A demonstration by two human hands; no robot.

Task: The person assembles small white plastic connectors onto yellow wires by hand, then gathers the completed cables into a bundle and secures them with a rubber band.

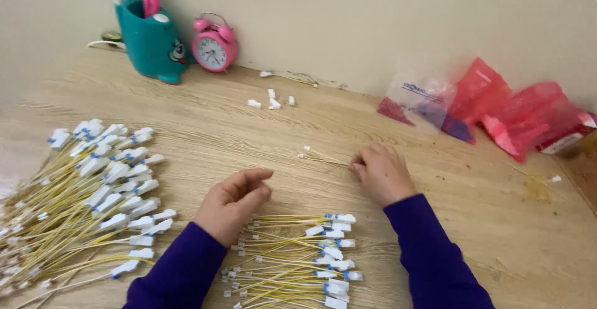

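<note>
While resting low on the wooden worktop (205, 122), both arms in purple sleeves, apart from each other:
Left hand (233, 203): fingers loosely curled, thumb out, nothing visibly clamped; lying just far of the near cable bundle, touching the worktop.
Right hand (380, 173): palm down, fingers bent, tips pinched on the end of a single yellow cable; well right of the left hand.
Single yellow cable (320, 155): thin, lying flat, running left and slightly far from the right hand's fingertips, small white tips at its free end.
Near cable bundle (295, 259): yellow cables with white-and-blue connectors at the right end, small white tips at the left end; between the two sleeves, at the near edge.
Left cable pile (93, 191): larger heap of the same yellow cables, white-and-blue connectors fanned toward the far right; well left of the left hand.
Loose white connectors (271, 99): a few small pieces scattered far on the worktop, near the wall.
Teal pen holder (151, 40): far left corner, pink marker standing inside.
Pink alarm clock (213, 46): just right of the pen holder, against the wall.
Plastic bags (485, 107): clear and red, far right, holding small red and purple bits.
</note>
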